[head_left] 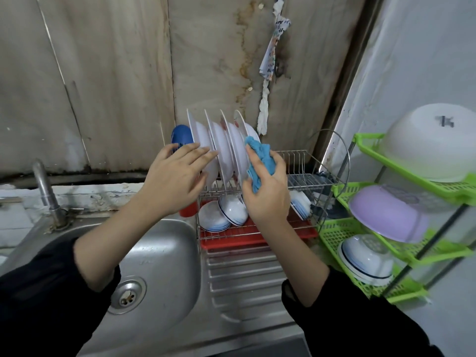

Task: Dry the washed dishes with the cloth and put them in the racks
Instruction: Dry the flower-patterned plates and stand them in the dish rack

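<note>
My right hand [268, 191] squeezes the soft blue cloth [260, 161] against a white plate [240, 150] standing at the wire rack's [304, 176] left end; my left hand [177, 173] lays straight fingers on the other plates [203, 140]; they look hard, slippery and easy to break; I'd hold the rim.

Stained beige wall panels [103, 73], steel sink [167, 253], tap [45, 186], white side wall [425, 60]
</note>
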### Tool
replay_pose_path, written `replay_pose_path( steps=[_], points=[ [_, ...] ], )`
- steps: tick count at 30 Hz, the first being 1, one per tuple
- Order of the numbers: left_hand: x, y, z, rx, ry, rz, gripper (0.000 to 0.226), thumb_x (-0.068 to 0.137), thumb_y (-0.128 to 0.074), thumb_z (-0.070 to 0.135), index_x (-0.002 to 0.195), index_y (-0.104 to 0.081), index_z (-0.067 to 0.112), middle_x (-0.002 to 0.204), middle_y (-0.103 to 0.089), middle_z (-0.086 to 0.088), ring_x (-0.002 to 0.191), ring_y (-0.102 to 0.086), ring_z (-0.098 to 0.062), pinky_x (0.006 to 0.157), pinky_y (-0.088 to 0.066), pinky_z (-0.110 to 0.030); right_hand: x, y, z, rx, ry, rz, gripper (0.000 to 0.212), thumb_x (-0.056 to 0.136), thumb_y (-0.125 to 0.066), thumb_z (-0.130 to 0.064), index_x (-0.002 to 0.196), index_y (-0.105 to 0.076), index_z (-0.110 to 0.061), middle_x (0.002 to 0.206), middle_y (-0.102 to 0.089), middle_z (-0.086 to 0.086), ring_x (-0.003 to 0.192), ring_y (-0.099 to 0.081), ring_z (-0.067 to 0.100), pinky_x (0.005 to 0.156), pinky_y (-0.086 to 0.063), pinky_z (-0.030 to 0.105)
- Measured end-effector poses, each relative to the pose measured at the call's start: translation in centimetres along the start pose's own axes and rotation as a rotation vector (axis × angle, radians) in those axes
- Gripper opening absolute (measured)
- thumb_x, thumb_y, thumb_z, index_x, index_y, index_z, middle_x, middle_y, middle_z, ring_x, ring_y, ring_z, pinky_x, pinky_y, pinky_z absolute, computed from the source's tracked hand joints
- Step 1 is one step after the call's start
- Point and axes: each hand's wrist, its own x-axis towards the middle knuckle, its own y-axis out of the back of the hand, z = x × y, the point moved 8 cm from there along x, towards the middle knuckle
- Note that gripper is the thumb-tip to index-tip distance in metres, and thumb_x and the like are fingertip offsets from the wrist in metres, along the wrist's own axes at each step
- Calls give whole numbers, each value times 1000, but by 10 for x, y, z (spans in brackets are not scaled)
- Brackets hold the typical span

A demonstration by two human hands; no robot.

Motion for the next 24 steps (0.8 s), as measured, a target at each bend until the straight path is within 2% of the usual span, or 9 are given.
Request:
replay_pose_path(
  steps=[5,9,12,17,21,24],
  points=[
    [-37,-3,-11,-19,43,-177,50,89,-31,38,119,-67,21,108,-73,-1,100,-67,-21,86,-43,-39,-35,-4,-28,-73,-12,-162,67,86,-58,-13,143,-42,-45,151,-34,6,123,-46,26,77,-46,28],
    [-75,-4,-24,-20,88,-427,40,100,-35,40,135,-52,34,128,-64,4,119,-57,-17,100,-34,-36,-67,-16,-48,-72,-94,-342,62,90,-54,-17,142,-41,-48,150,-33,0,124,-44,23,86,-49,36],
    [-108,8,-31,-22,110,-579,39,101,-37,42,138,-48,37,135,-60,5,124,-53,-17,102,-35,-35,-92,-26,-63,-125,-144,-458,60,92,-55,-21,142,-40,-50,149,-34,-2,119,-49,23,86,-50,35],
    [-161,46,-47,-86,167,-650,36,101,-41,40,134,-54,35,121,-67,8,117,-58,-20,94,-43,-33,-131,-40,-102,-119,-189,-591,57,91,-53,-20,140,-45,-48,140,-43,-1,113,-54,26,90,-50,39],
    [-202,72,-75,-141,280,-644,33,100,-44,39,130,-58,34,113,-70,6,111,-61,-22,89,-46,-33,-155,-59,-146,-76,-171,-649,54,93,-54,-21,140,-47,-46,133,-47,-1,111,-56,24,83,-44,30],
    [-234,84,-98,-126,335,-668,34,100,-43,40,131,-56,35,114,-70,6,111,-60,-22,88,-46,-33,-167,-77,-181,-31,-142,-680,54,93,-55,-20,141,-47,-45,125,-50,0,98,-54,18,75,-41,28]
  ],
)
